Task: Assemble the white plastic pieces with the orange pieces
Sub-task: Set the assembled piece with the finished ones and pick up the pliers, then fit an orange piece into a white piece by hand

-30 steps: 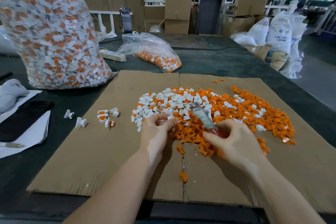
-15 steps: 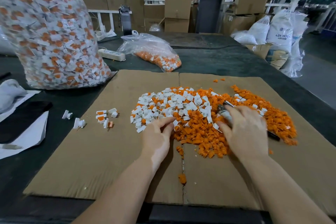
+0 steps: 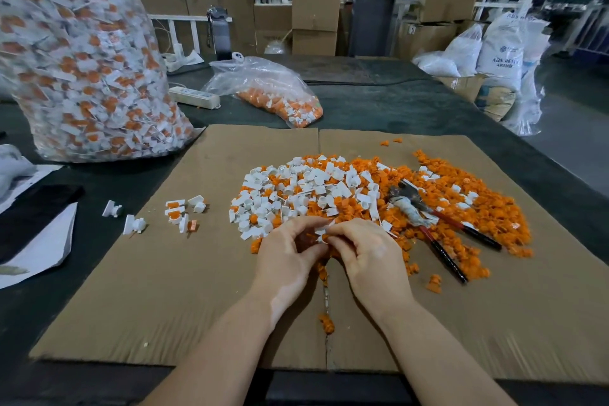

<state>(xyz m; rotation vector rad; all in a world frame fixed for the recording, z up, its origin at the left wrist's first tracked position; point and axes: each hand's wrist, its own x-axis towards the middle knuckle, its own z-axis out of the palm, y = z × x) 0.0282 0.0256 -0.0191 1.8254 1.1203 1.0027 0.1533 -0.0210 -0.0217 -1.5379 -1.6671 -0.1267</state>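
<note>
The right hand has let go of the pliers, which now lie on the orange pieces to its right, and has come across to meet the left hand at the near edge of the pile. Both hands pinch a white piece between their fingertips, with a bit of orange showing against it, so a fitting step seems under way. Half a second ago the right hand was over the pliers and the left worked alone by the white pieces on the cardboard.
</note>
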